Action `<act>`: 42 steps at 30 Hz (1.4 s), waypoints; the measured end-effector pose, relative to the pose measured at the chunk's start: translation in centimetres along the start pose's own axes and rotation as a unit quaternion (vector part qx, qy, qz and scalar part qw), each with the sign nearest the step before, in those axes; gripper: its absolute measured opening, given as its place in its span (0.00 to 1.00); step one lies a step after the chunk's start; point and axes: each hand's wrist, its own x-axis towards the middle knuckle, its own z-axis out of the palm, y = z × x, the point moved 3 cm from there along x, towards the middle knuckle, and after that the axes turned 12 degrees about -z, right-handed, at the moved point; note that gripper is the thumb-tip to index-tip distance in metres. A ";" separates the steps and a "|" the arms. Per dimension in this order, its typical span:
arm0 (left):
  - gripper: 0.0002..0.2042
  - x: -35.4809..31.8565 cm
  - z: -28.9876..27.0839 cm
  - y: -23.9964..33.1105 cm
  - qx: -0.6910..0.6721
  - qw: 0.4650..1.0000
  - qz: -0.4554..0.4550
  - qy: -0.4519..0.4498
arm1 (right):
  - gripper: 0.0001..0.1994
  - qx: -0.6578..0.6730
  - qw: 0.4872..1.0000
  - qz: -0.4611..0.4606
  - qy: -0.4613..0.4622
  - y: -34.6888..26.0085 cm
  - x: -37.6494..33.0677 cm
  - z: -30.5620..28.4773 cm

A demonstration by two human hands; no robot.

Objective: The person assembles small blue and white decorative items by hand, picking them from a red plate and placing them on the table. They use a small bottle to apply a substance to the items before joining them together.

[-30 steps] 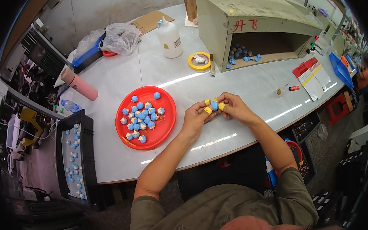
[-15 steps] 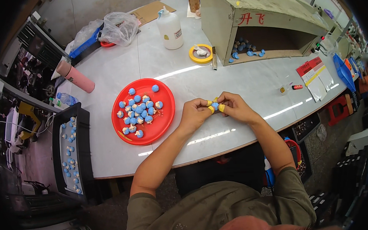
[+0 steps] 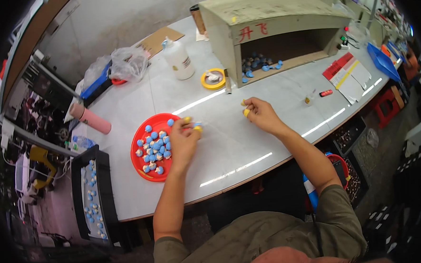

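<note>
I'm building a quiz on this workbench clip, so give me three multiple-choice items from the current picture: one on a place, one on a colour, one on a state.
1. Where does the left hand sit?
A. At the right rim of the red tray
B. Inside the open-fronted box
C. On the white bottle

2. What colour is the tape roll near the white bottle?
A. Green
B. Yellow
C. Black

3. How do the two hands stand to each other?
A. Clasped together
B. Apart, with bare table between them
C. One on top of the other

Answers: 1 A, the left hand's fingers lie over the tray's rim beside the small blue pieces. 2 B, the ring is plainly yellow. 3 B, the right hand is over the table well clear of the left.
</note>
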 end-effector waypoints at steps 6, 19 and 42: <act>0.27 -2.4 -8.5 4.2 0.488 0.838 0.075 0.234 | 0.12 -0.304 0.940 -0.017 0.150 5.4 7.3 -8.4; 0.21 -4.5 -3.1 5.6 0.423 0.846 0.234 0.226 | 0.14 -0.360 0.931 0.032 0.048 6.3 12.6 -5.7; 0.13 -1.2 8.4 -3.2 0.065 0.967 -0.152 -0.192 | 0.23 -0.095 0.987 0.000 0.127 0.0 -6.2 -5.4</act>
